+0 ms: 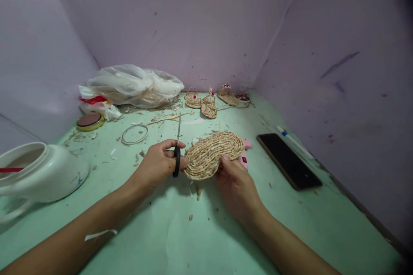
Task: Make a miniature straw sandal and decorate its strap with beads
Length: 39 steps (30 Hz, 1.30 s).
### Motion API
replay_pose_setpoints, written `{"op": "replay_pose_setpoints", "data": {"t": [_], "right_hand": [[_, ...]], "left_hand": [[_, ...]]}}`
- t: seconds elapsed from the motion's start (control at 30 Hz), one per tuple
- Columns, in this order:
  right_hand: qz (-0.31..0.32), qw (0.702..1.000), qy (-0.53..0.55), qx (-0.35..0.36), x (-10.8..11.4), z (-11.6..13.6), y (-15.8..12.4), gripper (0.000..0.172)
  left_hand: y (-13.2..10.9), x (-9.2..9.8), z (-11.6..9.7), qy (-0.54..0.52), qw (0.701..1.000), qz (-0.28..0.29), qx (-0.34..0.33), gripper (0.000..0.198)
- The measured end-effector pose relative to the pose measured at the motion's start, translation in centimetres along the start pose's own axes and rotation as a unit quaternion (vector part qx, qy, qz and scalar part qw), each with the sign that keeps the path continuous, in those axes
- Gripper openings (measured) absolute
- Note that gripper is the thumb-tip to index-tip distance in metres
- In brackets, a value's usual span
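A coiled straw sole (213,152), shaped like a small slipper, is held up over the table at a tilt. My right hand (237,182) grips its lower right edge, thumb on top and fingers hidden beneath. My left hand (161,159) is closed on a pair of scissors (177,161) with black handles, the blades pointing up and away. The left fingertips meet the left end of the sole. Partly hidden behind the sole is a pink object (245,157) with a small dark red window.
Small straw slippers (209,106) with red beads stand at the back near a dish of beads (242,97). A plastic bag (135,86), wire ring (134,134) and round tin (90,121) lie left. Phone (288,161) and pen (295,142) lie right; a white pot (48,172) stands near left.
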State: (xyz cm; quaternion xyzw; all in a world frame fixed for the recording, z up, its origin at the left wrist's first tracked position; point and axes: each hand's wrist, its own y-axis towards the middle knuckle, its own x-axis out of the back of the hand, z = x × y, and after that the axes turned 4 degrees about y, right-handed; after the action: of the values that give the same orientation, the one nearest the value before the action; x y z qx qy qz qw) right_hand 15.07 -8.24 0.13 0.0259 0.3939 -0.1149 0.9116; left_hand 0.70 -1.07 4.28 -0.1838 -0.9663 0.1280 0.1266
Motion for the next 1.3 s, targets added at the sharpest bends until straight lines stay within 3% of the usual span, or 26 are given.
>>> {"op": "replay_pose_setpoints", "data": {"t": [0.13,0.33,0.43,0.63,0.77,0.93,1.17,1.23,1.3], "right_hand": [[0.016,1.0,0.012,0.009,-0.2,0.6,-0.1,0.045],[-0.015,1.0,0.01,0.023,-0.4,0.6,-0.3,0.061],[-0.036,0.999,-0.011,0.033,-0.4,0.5,-0.3,0.063],[-0.076,0.995,-0.023,0.06,-0.2,1.5,0.4,0.062],[-0.087,0.994,-0.022,0.062,0.1,2.2,0.8,0.054],[-0.074,0.992,-0.038,0.097,0.6,2.1,0.7,0.059],[-0.032,0.993,-0.069,0.085,0.5,1.7,0.1,0.06],[-0.035,0.995,-0.055,0.081,0.4,1.9,0.0,0.063],[-0.021,0.998,-0.031,0.041,0.4,2.1,-0.1,0.061]], "left_hand": [[-0.3,0.1,-0.1,0.021,0.999,0.027,-0.03,0.043],[-1.3,-0.4,-0.2,0.068,0.991,0.063,-0.092,0.035],[-1.5,-0.4,0.0,0.144,0.977,0.057,-0.149,0.031],[-1.3,1.4,-0.3,0.39,0.885,-0.03,-0.252,0.026],[-1.4,2.0,-0.6,0.472,0.828,0.009,-0.302,0.036],[-1.8,1.5,0.1,0.487,0.789,0.029,-0.373,0.057],[-2.2,0.8,0.7,0.476,0.788,0.001,-0.391,0.059],[-2.0,1.1,0.4,0.446,0.81,-0.008,-0.38,0.051],[-1.7,1.5,-0.1,0.383,0.853,-0.024,-0.354,0.039]]}}
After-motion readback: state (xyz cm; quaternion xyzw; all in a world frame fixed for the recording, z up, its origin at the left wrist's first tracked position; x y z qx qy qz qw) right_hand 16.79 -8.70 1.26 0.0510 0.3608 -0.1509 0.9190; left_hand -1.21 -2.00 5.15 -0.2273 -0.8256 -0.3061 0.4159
